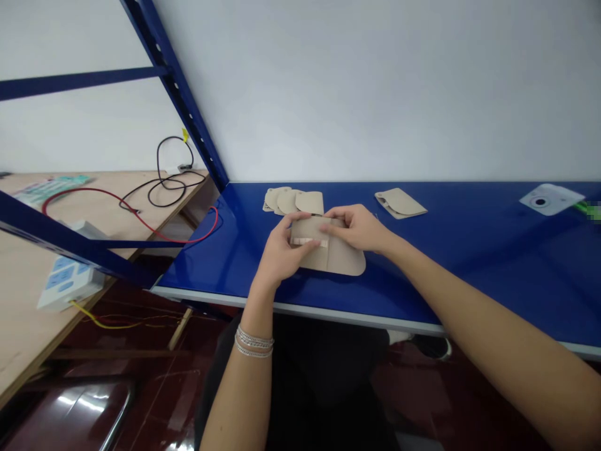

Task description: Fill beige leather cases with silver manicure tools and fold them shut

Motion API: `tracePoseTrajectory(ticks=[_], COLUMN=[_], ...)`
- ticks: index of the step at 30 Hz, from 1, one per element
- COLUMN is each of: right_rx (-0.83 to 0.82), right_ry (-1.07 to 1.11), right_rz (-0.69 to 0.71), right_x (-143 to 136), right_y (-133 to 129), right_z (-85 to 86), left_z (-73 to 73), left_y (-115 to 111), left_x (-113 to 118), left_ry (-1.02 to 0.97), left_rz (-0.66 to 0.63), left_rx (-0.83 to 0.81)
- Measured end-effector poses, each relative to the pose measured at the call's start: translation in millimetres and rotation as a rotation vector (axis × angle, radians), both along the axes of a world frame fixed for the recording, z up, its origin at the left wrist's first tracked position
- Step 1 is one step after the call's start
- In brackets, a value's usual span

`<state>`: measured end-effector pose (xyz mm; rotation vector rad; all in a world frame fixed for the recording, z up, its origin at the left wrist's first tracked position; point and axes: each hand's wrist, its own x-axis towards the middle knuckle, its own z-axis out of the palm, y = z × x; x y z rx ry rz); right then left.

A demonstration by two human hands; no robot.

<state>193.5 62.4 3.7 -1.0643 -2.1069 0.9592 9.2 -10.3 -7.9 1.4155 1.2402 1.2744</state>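
Both hands hold a beige paper envelope [345, 255] with a rounded flap, just above the blue table. My left hand [282, 247] grips its left side, the thumb lying by a pale strip across the paper. Its far edge is pinched by my right hand [359, 228], thumb on top and fingers behind. Beyond the left hand lies a row of overlapping beige envelopes [308, 202]. Another single beige envelope [400, 203] rests on the table behind the right hand.
The blue table [469, 263] meets a white wall. At its far right lies a white card with a dark round mark [547, 199]. A blue metal frame [181, 103] rises at the left. Beyond it, a wooden table [23, 250] bears cables and a power strip [70, 282].
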Motion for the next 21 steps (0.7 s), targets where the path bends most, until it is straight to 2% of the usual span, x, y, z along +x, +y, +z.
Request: tracePoseTrajectory(ticks=[4, 11, 17, 21], right_rx=[0.056, 0.147, 0.033, 0.045], right_ry=[-0.032, -0.102, -0.086, -0.061], right_rz=[-0.01, -0.029, 0.063, 0.082], right_x=[0.6, -3.0, -3.1, 0.2], right_y=[1.6, -2.0, -4.4, -2.3], right_z=[-1.4, -2.1, 1.8, 5.0], left_z=[-2.2, -2.7, -3.8, -6.2], left_y=[1.6, 1.3, 2.1, 4.3], left_x=[-0.9, 1.6, 1.8, 1.2], left_ry=[-0.032, 0.043, 0.017, -0.006], left_rz=[-0.051, 0.069, 0.032, 0.066], left_rx=[-0.056, 0.009, 0.052, 0.035])
